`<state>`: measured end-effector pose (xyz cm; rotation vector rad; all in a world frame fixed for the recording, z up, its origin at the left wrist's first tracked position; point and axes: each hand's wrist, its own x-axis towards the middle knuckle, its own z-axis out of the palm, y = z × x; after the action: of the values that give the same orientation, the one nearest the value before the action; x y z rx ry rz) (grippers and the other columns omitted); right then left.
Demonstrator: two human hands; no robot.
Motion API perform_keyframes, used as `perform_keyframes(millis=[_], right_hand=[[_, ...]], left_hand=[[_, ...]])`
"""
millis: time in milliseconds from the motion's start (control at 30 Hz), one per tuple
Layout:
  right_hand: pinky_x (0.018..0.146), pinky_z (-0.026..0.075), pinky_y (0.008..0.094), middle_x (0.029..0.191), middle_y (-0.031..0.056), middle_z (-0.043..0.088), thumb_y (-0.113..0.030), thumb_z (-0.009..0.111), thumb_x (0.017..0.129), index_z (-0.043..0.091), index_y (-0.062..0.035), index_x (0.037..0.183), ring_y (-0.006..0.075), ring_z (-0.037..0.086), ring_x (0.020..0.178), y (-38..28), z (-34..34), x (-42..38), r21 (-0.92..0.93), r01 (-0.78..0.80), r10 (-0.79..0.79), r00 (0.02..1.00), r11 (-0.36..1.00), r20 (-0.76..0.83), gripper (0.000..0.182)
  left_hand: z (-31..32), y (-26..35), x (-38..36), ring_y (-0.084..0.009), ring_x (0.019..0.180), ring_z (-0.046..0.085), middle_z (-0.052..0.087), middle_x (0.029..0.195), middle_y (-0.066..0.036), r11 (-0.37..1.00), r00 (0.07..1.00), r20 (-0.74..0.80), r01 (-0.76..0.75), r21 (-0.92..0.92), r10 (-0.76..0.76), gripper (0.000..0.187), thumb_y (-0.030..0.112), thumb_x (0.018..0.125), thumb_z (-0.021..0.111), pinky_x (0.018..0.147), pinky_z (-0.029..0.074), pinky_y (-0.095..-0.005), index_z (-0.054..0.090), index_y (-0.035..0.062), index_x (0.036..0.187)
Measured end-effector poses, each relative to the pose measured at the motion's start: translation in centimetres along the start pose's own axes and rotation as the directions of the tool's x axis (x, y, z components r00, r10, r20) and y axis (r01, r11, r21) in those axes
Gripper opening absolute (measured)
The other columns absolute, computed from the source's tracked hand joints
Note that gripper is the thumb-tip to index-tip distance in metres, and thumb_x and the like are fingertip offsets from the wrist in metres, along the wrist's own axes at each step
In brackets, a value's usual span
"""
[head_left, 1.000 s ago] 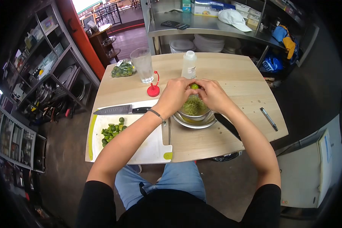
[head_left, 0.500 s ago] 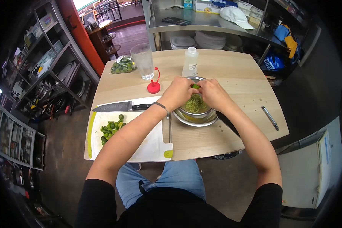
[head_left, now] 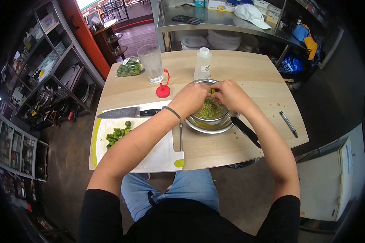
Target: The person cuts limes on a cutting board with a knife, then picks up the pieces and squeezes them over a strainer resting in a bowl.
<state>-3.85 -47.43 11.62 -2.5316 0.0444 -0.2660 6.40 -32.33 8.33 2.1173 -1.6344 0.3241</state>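
Note:
My left hand [head_left: 194, 98] and my right hand [head_left: 231, 96] are closed, fingertips together, over a metal strainer [head_left: 224, 117]. A piece of small green lime [head_left: 213, 91] is pinched between them, partly hidden by the fingers. Below lies a heap of pale green seeds and pulp [head_left: 208, 110] inside the strainer, which rests on a steel bowl [head_left: 205, 130]. The strainer's black handle [head_left: 246, 132] points toward my right forearm. Left of the bowl, small green limes [head_left: 117, 135], some cut, lie on a white cutting board [head_left: 158, 152], partly behind my left forearm. A knife [head_left: 119, 113] lies along the board's far edge.
Beyond the hands stand an uncapped plastic bottle [head_left: 202, 65] and a clear pitcher [head_left: 151, 62]. A red cap [head_left: 163, 91] and a bag of green limes [head_left: 129, 67] are at the left. A pen [head_left: 288, 124] lies near the table's right edge.
My right hand has shifted slightly right and its fingers have turned downward around the lime piece. The strainer's handle shows more fully beside my right forearm. The view has shifted slightly.

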Motion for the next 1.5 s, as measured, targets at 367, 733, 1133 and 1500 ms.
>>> perform_keyframes(millis=[367,733,1133,1500], right_hand=[[0.068,0.053,0.0442,0.079,0.0246,0.067,0.005,0.059,0.081,0.067,0.0057,0.090,0.0400,0.067,0.073,0.4,0.3,-0.2,-0.250,0.154,-0.176,0.982,0.956,-0.065,0.012],[0.077,0.053,0.0477,0.087,0.0240,0.068,-0.004,0.061,0.087,0.067,0.0011,0.093,0.0416,0.066,0.086,-0.7,0.0,-0.6,-0.234,0.035,-0.061,0.993,0.972,-0.103,0.010],[0.085,0.051,0.0472,0.106,0.0285,0.065,0.005,0.057,0.086,0.059,0.0055,0.122,0.0416,0.063,0.100,-0.9,-0.5,-0.6,-0.113,0.109,-0.119,0.989,0.988,-0.086,0.036],[0.060,0.052,0.0374,0.070,0.0188,0.067,-0.009,0.066,0.090,0.069,0.0054,0.103,0.0241,0.065,0.056,-1.7,-1.9,-1.1,0.053,-0.040,0.040,0.999,0.998,-0.002,0.019]], left_hand=[[-0.7,0.4,0.3,-0.0386,0.087,0.065,0.065,0.089,-0.019,0.999,1.000,-0.003,-0.006,-0.039,0.006,0.017,-0.006,0.072,0.060,0.078,0.053,-0.0467,0.059,0.0005,0.087],[-0.6,-0.4,0.4,-0.0410,0.088,0.064,0.065,0.090,-0.021,0.994,0.998,-0.061,-0.010,-0.109,0.003,0.016,-0.002,0.079,0.059,0.077,0.052,-0.0486,0.061,-0.0008,0.095],[-0.7,0.1,0.9,-0.0336,0.086,0.066,0.063,0.089,-0.014,0.965,0.984,-0.072,-0.146,0.218,0.165,0.024,0.004,0.080,0.062,0.074,0.055,-0.0406,0.059,0.0011,0.104],[-1.7,-0.1,0.8,-0.0336,0.084,0.063,0.062,0.087,-0.013,0.983,0.969,-0.184,-0.147,0.112,0.166,0.014,0.002,0.079,0.062,0.073,0.051,-0.0421,0.062,0.0018,0.093]])
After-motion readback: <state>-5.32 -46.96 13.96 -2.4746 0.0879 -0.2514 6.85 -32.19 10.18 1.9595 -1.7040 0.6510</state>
